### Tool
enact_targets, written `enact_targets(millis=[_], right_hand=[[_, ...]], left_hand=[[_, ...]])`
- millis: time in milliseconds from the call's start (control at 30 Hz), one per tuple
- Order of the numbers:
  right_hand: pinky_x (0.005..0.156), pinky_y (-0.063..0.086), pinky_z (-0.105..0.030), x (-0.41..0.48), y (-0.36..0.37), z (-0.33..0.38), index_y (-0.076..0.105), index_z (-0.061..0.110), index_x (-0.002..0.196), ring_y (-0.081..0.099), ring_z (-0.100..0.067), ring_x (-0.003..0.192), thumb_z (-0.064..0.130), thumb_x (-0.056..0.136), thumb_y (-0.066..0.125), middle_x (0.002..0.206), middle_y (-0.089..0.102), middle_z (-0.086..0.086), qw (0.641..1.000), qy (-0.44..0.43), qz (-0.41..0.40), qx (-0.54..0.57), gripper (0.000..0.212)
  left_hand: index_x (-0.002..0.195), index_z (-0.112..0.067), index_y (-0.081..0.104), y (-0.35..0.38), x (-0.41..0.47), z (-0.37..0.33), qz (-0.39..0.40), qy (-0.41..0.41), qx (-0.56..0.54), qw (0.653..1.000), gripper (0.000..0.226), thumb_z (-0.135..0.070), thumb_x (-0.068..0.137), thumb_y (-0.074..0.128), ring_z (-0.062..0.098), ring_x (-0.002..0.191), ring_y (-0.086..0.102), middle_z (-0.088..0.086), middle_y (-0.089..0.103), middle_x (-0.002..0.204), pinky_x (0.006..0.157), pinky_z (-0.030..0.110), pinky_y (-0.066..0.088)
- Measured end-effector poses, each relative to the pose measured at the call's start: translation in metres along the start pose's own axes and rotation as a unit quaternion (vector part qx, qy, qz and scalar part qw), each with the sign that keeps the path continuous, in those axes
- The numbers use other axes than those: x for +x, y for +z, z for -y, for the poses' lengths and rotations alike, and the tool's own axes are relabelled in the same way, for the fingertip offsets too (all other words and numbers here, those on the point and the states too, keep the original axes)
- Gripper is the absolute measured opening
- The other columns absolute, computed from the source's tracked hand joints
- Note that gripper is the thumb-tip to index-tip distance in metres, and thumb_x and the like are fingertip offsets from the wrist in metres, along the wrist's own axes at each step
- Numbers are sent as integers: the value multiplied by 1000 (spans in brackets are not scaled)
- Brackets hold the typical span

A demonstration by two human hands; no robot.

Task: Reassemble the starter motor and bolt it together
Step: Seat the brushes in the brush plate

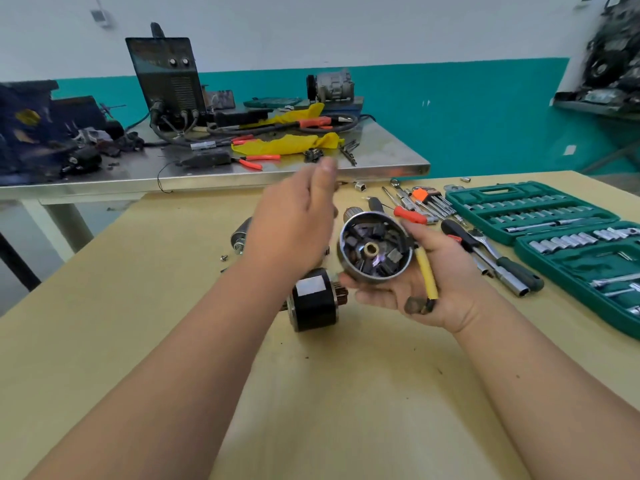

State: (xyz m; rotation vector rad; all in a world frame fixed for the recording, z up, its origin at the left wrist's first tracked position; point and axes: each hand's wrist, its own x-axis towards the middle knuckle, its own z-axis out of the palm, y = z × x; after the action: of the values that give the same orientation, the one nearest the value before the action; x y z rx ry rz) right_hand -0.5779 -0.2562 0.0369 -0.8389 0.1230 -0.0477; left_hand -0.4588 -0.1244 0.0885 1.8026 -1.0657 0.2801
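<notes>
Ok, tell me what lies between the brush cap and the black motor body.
Nothing visible does. The right hand holds the brush cap close by the motor body; the left hand is open, off to the left.

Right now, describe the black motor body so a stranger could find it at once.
Start at the tan table. Near its middle, just left of the right hand, which holds the round cap, lies the motor body. Only it is a stubby black cylinder with a white label.
</notes>
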Motion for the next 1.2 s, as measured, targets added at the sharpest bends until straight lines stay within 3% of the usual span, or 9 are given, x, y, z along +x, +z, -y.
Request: enact_targets(millis=[67,133,233,333,500,633,867,1033,1200], right_hand=[[68,59,-47,-2,-7,7,69,4,115,64,-48,103,38,84,53,120,64,-26,997,-56,-54,18,49],[72,58,-48,-4,-12,13,72,8,110,65,-42,105,30,79,57,118,67,-22,991,-90,-100,-10,41],[76,59,-45,-2,-16,9,77,14,98,70,-29,96,22,76,59,106,72,-16,983,-86,-125,-100,29],[78,58,-43,2,-14,-2,74,17,103,69,-24,93,15,79,60,105,72,-14,972,-78,-118,-190,28],[74,56,-35,3,-13,-9,64,26,122,62,-27,109,19,69,72,123,63,-10,940,-78,-147,-299,54],[90,55,-39,3,-7,-14,61,45,120,64,-15,108,40,63,74,118,64,7,899,-96,-121,-410,58],[90,54,-30,-1,9,-19,53,64,116,59,1,108,49,59,72,119,57,26,812,-164,-97,-552,61],[85,52,-19,-2,14,-18,54,62,114,59,3,103,51,58,73,119,51,21,803,-185,-89,-560,60],[71,49,-8,0,16,-22,47,59,118,50,16,99,53,72,71,121,43,20,793,-155,-76,-585,53]], left_hand=[[90,-25,62,-13,-2,13,12,-14,18,1000,35,-50,98,39,2,67,59,-9,65,76,61,28,46],[100,-31,62,-24,-14,28,137,-4,119,983,35,-60,85,49,-4,77,57,-19,63,86,64,20,43],[137,-33,46,-19,-38,40,306,37,294,905,84,-75,65,54,7,113,43,-16,52,121,89,25,43],[149,-30,26,1,-47,44,288,39,369,883,104,-71,62,67,14,130,27,-10,40,137,99,33,42],[149,-28,30,11,-53,61,251,6,297,921,96,-60,70,74,12,130,34,-10,39,139,101,26,37],[140,-30,43,3,-65,65,186,-5,152,971,95,-60,58,78,3,120,43,-18,44,126,96,17,35],[125,-38,54,17,-77,57,127,-44,-3,991,86,-60,46,79,-9,106,49,-23,53,112,85,7,39],[132,-35,50,26,-84,53,108,-59,-77,989,91,-55,48,78,1,115,53,-21,56,120,98,31,48],[130,-48,37,29,-87,57,118,-94,-117,982,98,-58,43,81,-9,117,49,-21,52,129,94,8,42]])
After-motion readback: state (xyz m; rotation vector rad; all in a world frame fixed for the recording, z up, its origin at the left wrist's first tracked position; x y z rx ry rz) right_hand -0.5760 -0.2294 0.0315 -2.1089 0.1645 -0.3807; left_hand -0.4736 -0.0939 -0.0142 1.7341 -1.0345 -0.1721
